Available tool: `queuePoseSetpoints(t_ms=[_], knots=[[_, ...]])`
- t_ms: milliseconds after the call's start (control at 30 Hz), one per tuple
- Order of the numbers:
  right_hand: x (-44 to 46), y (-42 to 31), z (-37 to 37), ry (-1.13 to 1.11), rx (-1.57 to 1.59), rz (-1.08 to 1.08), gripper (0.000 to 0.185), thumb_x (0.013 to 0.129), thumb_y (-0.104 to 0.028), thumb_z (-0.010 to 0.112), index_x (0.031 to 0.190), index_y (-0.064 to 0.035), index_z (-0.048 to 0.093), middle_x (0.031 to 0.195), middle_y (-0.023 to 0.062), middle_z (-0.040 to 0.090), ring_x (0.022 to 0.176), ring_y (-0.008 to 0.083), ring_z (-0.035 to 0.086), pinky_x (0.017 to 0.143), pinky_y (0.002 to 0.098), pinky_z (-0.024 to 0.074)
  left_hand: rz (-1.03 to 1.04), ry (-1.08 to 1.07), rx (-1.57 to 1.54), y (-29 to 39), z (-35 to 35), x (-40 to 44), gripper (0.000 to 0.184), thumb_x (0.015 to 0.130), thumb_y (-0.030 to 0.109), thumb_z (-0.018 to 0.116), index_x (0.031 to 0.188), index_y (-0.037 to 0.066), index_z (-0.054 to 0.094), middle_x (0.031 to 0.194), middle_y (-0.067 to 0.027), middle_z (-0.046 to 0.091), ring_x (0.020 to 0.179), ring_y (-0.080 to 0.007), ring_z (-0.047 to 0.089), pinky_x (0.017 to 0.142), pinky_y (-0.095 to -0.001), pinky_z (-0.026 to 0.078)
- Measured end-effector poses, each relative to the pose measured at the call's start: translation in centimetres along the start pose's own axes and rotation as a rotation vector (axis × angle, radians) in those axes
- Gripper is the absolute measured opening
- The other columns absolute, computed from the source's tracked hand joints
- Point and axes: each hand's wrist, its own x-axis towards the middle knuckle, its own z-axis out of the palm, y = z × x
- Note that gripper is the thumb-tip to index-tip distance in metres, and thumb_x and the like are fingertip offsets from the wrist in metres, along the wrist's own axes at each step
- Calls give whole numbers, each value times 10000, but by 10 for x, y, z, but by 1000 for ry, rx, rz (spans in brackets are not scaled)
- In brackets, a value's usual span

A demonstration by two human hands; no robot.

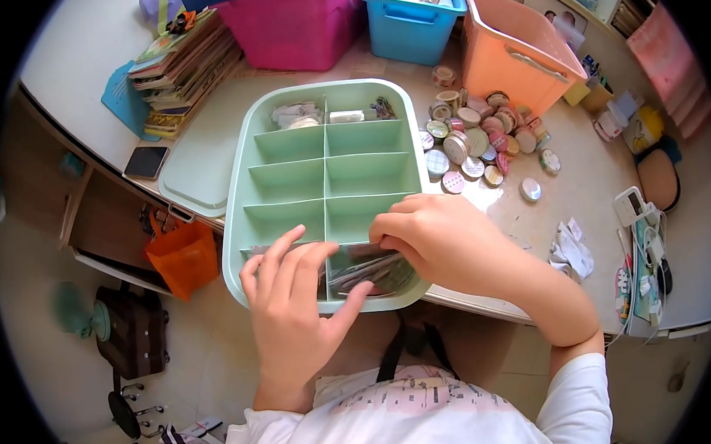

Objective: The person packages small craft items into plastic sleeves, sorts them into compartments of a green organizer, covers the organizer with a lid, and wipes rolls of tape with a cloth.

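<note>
A pale green divided box (234,227) lies at the desk's front edge. My left hand (291,292) is over its front left compartment, fingers spread and thumb stretched toward the right compartment. My right hand (427,235) reaches into the front right compartment with fingers curled together. Whatever its fingertips pinch, if anything, is hidden. Flat clear packets (370,273) fill that front right compartment, between my hands. Small whitish packets (297,115) lie in the back left compartment. The back right one holds a white item (346,117) and small dark pieces (382,108).
Many tape rolls (477,142) are heaped right of the box. Behind stand a magenta bin (295,30), a blue bin (415,33) and an orange bin (514,36). At left are a lid (202,169), a phone (146,163) and stacked books (178,75). A crumpled white cloth (571,252) lies right.
</note>
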Motion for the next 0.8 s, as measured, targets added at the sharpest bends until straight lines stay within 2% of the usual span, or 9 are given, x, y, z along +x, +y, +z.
queuePoseSetpoints(t_ms=[33,133,200,267,300,367,533,633,800], knots=[[0,-2,0,0,3,0,98,890,-40,740,986,-54,727,885,105,728,828,329,714,704,421,574,-12,43,-25,3,0,3,395,729,206,899,1064,97,721,1030,-37,734,1213,-301,655,1032,-463,399],[0,-7,-6,-1,-83,-27,109,881,-1,740,976,-51,723,881,115,723,804,330,707,695,412,573,62,-101,-7,4,-12,12,270,725,182,888,950,112,755,938,-16,738,1131,-270,664,966,-424,412],[-5,-9,-21,429,-37,-86,146,861,46,749,984,-29,723,878,108,725,772,286,707,680,372,564,75,-104,-32,3,-14,23,183,722,153,875,866,119,767,876,-3,739,1073,-243,661,896,-393,412],[-11,-7,-41,474,115,-69,181,848,90,746,1000,-6,730,884,98,731,763,225,701,685,327,554,145,-239,-54,-2,-19,32,225,717,141,872,921,123,779,891,-4,753,1072,-238,662,882,-393,416],[-16,-4,-49,420,225,-59,185,847,101,740,1007,10,735,894,95,742,779,188,705,709,300,557,168,-263,-48,-4,-19,38,207,721,106,850,912,112,769,875,-14,750,1045,-239,660,854,-401,427],[-21,1,-55,351,301,-67,180,840,109,739,994,15,743,891,102,747,793,192,723,722,299,566,192,-282,2,-8,-16,46,194,721,91,841,895,104,756,859,-19,741,1029,-243,658,843,-399,433],[-21,-5,-42,277,237,-47,154,852,76,763,986,1,756,883,95,748,783,220,730,704,315,567,253,-233,91,-10,0,48,165,711,38,812,834,83,712,809,-28,707,969,-243,653,812,-384,451],[-14,-8,-32,118,189,-46,167,858,27,782,1006,-51,772,868,85,739,752,265,706,664,367,553,141,-115,78,-6,-6,47,170,702,24,810,832,85,718,819,-26,707,934,-243,653,808,-382,452],[2,-6,-24,6,107,-35,170,847,34,776,998,-43,764,870,95,743,768,276,713,668,374,559,82,-15,-48,-8,-18,31,208,664,7,819,842,79,739,835,-38,705,865,-260,649,796,-376,456]])
